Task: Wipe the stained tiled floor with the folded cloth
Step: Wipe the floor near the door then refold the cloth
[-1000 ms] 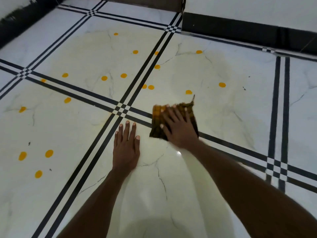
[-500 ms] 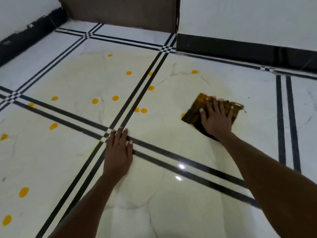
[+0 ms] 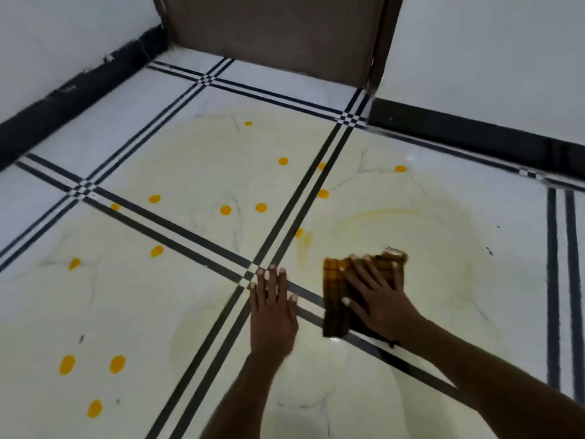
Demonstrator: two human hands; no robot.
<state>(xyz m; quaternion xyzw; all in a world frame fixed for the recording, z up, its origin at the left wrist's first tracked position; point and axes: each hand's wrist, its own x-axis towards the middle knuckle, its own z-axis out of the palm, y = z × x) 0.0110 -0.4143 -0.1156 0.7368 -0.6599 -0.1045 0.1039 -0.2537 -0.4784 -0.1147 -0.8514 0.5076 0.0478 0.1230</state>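
Right hand (image 3: 376, 299) flat, pressing folded yellow-brown checked cloth (image 3: 335, 299) | pulled back from 1 o'clock | left hand (image 3: 272, 307) splayed, empty | orange spots (image 3: 225, 210) remain at 11 o'clock

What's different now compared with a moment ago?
The right hand swept the folded cloth out across the right tile, then pulled it back beside the left hand, leaving a yellow smear arc where two spots were. The left hand stayed flat on the floor; the left-side spots remain.

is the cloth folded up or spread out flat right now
Folded. The cloth is a compact, thick rectangular pad lying on the tiled floor, pressed flat under the right hand.
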